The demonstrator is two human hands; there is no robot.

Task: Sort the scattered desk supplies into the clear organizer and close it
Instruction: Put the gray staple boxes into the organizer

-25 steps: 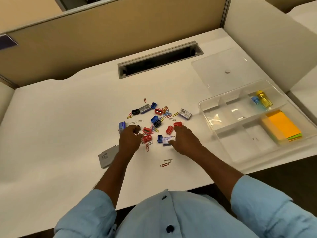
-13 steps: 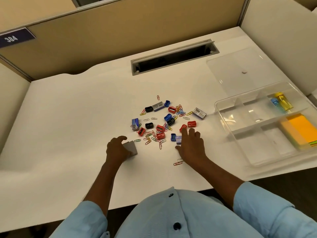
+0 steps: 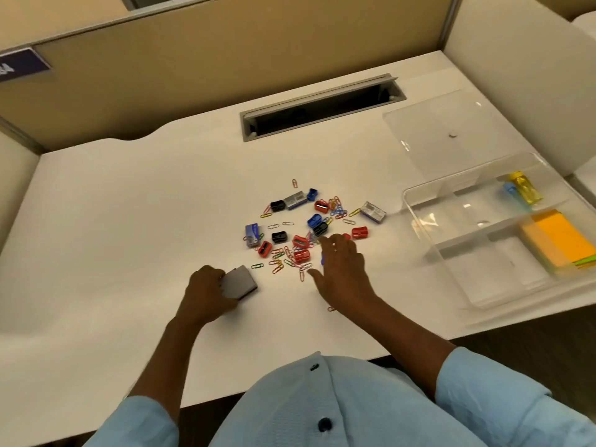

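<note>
The left hand (image 3: 206, 293) grips a grey box (image 3: 240, 282) on the desk (image 3: 129, 221). The right hand (image 3: 342, 269) lies flat, fingers spread, on the pile (image 3: 300, 241) of clips and sharpeners. The organizer (image 3: 496, 279) sits open at right, its lid (image 3: 451, 130) behind it.

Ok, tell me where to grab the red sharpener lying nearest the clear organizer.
Pinch the red sharpener across its narrowed middle, coming from straight above with the right hand, which is closest. It lies flat on the desk with bare surface along its near and far sides, so both look reachable.
</note>
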